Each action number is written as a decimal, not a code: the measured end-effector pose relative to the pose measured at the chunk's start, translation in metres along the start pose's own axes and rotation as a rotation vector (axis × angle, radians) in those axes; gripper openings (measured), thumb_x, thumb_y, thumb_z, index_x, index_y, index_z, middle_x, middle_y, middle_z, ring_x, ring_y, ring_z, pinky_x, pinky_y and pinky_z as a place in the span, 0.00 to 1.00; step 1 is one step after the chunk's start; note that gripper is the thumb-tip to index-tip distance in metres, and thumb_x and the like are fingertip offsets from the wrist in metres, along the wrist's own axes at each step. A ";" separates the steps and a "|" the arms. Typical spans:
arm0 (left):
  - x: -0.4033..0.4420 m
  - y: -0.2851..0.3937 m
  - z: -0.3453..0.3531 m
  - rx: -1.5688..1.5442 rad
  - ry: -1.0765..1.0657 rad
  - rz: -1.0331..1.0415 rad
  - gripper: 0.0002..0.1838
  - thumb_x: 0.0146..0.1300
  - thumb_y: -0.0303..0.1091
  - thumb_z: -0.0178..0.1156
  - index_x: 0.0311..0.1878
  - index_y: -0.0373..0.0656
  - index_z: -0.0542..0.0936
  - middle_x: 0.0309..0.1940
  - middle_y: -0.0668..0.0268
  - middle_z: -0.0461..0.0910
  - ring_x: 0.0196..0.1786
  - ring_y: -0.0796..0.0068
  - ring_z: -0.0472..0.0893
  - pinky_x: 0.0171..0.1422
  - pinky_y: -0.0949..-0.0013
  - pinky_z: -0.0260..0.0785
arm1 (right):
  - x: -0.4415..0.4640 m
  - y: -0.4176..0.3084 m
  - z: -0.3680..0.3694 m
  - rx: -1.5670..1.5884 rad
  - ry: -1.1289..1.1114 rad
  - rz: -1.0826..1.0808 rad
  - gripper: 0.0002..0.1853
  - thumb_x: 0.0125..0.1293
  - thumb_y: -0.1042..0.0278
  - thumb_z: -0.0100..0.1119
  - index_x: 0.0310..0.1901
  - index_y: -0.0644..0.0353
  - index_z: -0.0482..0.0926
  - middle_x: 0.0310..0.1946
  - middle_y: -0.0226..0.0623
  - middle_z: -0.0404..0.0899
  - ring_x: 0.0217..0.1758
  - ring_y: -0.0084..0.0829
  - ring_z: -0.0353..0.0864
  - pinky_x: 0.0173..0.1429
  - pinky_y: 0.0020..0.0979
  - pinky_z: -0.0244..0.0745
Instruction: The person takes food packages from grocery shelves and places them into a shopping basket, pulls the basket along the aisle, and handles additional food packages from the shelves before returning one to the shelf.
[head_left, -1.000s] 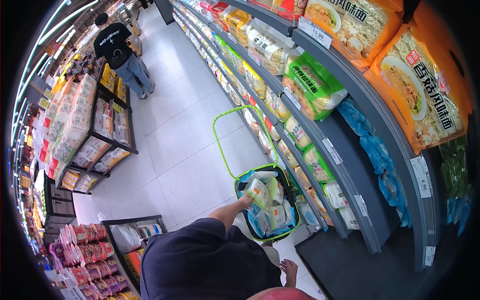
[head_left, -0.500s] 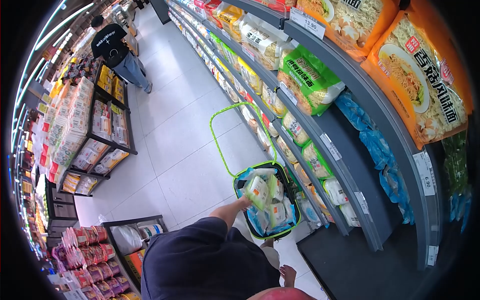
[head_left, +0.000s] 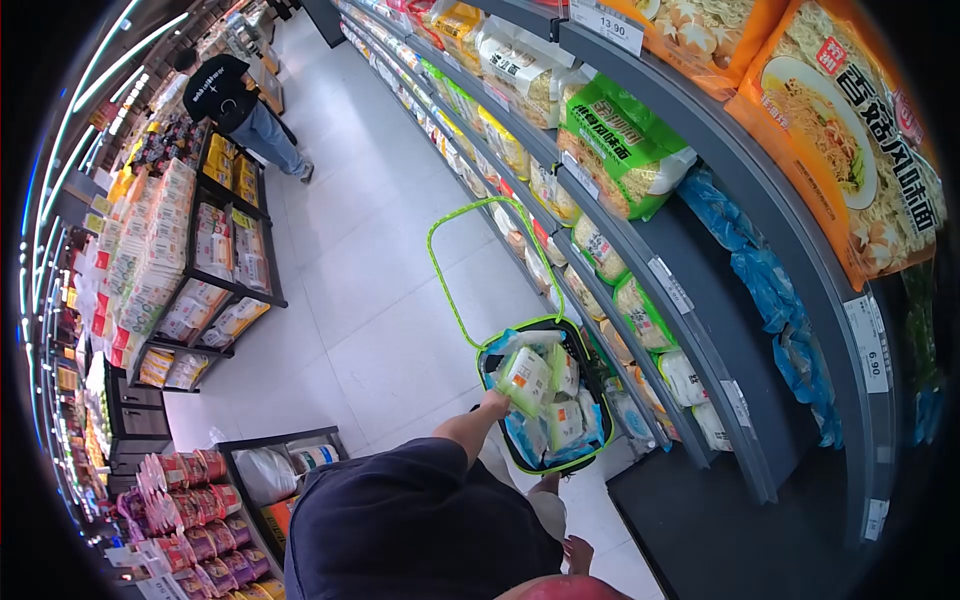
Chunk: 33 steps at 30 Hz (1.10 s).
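At lower centre, the left hand's (head_left: 494,404) fingers seem clamped on the edge of a white-and-green packet (head_left: 526,378) inside the green-rimmed shopping basket (head_left: 594,440); the right hand (head_left: 577,553), bottom centre, hangs with fingers loosely apart. Likely stowing; next calls for settling and releasing it.

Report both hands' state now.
Left hand: at the edge of a green-and-white pack in the basket; grip unclear.
Right hand: hanging low; open or closed can't be told.
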<state>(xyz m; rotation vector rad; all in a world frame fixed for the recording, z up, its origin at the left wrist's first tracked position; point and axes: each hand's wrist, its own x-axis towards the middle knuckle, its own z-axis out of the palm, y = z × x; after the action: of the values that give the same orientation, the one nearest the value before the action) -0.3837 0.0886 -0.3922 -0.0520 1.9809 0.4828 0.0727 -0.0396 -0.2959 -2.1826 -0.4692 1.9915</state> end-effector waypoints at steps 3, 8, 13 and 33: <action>0.005 -0.003 -0.010 -0.069 0.058 -0.005 0.18 0.56 0.38 0.55 0.39 0.30 0.76 0.29 0.52 0.80 0.30 0.61 0.82 0.31 0.66 0.75 | 0.005 0.006 -0.001 0.000 0.026 0.023 0.19 0.57 0.65 0.55 0.47 0.68 0.72 0.38 0.48 0.78 0.39 0.38 0.79 0.43 0.34 0.76; 0.014 -0.005 -0.017 0.031 0.376 0.123 0.16 0.54 0.35 0.54 0.40 0.32 0.77 0.38 0.49 0.79 0.44 0.57 0.79 0.48 0.60 0.71 | 0.014 0.013 -0.003 0.007 0.034 0.054 0.19 0.57 0.64 0.55 0.47 0.68 0.72 0.36 0.48 0.78 0.37 0.37 0.79 0.42 0.34 0.76; -0.020 0.011 -0.033 0.333 0.318 0.274 0.15 0.54 0.34 0.53 0.43 0.36 0.77 0.43 0.51 0.78 0.48 0.56 0.77 0.51 0.59 0.69 | 0.027 0.021 -0.003 0.063 0.039 0.089 0.18 0.57 0.65 0.54 0.47 0.68 0.72 0.35 0.46 0.78 0.35 0.36 0.79 0.40 0.34 0.76; -0.046 0.013 -0.015 0.399 -0.201 0.117 0.15 0.53 0.37 0.54 0.40 0.35 0.75 0.28 0.57 0.79 0.25 0.66 0.81 0.26 0.67 0.75 | 0.033 0.016 0.001 0.038 0.045 0.092 0.15 0.56 0.68 0.56 0.44 0.66 0.74 0.32 0.39 0.77 0.34 0.31 0.77 0.37 0.31 0.72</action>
<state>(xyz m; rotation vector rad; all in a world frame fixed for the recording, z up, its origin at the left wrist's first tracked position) -0.3793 0.0873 -0.3420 0.3509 1.8533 0.1513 0.0765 -0.0439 -0.3325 -2.2589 -0.3275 1.9744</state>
